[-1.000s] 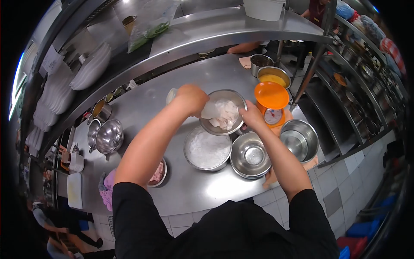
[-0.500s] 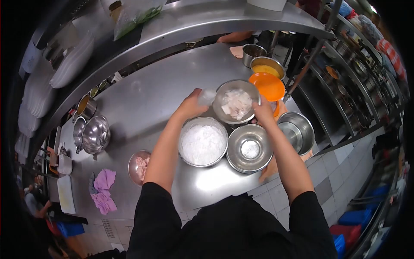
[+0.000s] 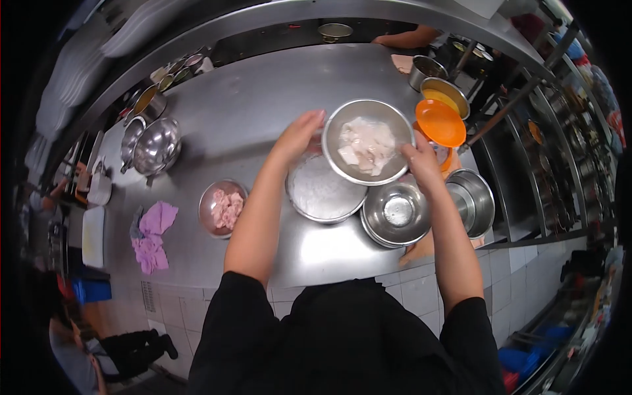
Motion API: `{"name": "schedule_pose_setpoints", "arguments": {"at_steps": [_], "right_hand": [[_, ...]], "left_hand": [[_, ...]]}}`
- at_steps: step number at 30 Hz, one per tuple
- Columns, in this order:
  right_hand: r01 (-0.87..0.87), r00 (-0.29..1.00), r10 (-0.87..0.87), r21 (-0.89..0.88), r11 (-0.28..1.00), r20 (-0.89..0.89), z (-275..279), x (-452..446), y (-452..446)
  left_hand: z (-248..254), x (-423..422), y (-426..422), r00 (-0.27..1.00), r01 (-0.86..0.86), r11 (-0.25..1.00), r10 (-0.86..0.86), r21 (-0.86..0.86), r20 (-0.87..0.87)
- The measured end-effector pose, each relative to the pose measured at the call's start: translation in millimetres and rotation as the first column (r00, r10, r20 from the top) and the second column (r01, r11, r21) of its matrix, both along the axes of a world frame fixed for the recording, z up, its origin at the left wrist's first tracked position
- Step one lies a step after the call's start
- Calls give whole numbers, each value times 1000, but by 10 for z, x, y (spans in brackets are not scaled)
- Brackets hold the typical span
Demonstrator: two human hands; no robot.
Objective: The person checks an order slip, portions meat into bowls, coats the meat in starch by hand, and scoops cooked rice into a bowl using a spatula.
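Note:
A steel bowl (image 3: 332, 161) with pale, wet-looking pieces of raw meat or fish (image 3: 367, 146) is held up over the counter, tilted slightly towards me. My right hand (image 3: 422, 161) grips its right rim, thumb over the edge. Against the left side of the same bowl is my left hand (image 3: 299, 137), its fingers partly hidden behind the wall. Below it stands a round container (image 3: 326, 191) with a flat, pale top; whether that is a lid or powder I cannot tell. A stack of shiny steel bowls (image 3: 395, 214) sits beside it, below my right hand.
A bowl of pink raw meat (image 3: 226, 209) and a purple cloth (image 3: 155, 230) lie left on the steel counter (image 3: 263, 92). Steel bowls (image 3: 157, 148) stand farther left. An orange plate (image 3: 441, 123), a pan of yellow liquid (image 3: 447, 99) and a steel pot (image 3: 474, 204) are right. Overhead runs a shelf.
The bowl of pale pieces has come closer to me. My left hand no longer shows the translucent round item. The white powder container now shows a flat, greyer top. The view has shifted.

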State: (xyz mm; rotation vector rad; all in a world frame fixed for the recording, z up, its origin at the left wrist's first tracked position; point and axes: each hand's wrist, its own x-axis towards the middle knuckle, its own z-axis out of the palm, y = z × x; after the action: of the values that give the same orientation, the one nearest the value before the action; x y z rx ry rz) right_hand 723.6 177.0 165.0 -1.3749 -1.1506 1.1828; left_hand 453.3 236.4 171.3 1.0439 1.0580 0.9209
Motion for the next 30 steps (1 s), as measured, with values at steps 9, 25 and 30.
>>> {"name": "schedule_pose_setpoints", "arguments": {"at_steps": [9, 25, 30], "right_hand": [[-503, 861, 508, -122, 856, 14, -201, -1059, 245], [-370, 150, 813, -731, 573, 562, -1224, -1627, 371], [-314, 613, 681, -668, 674, 399, -991, -1375, 377]], "left_hand": [[-240, -881, -1247, 829, -503, 858, 513, -105, 220], [-393, -2571, -1772, 752, -570, 806, 590, -159, 293], [-456, -2565, -1437, 827, -467, 866, 499, -178, 259]]}}
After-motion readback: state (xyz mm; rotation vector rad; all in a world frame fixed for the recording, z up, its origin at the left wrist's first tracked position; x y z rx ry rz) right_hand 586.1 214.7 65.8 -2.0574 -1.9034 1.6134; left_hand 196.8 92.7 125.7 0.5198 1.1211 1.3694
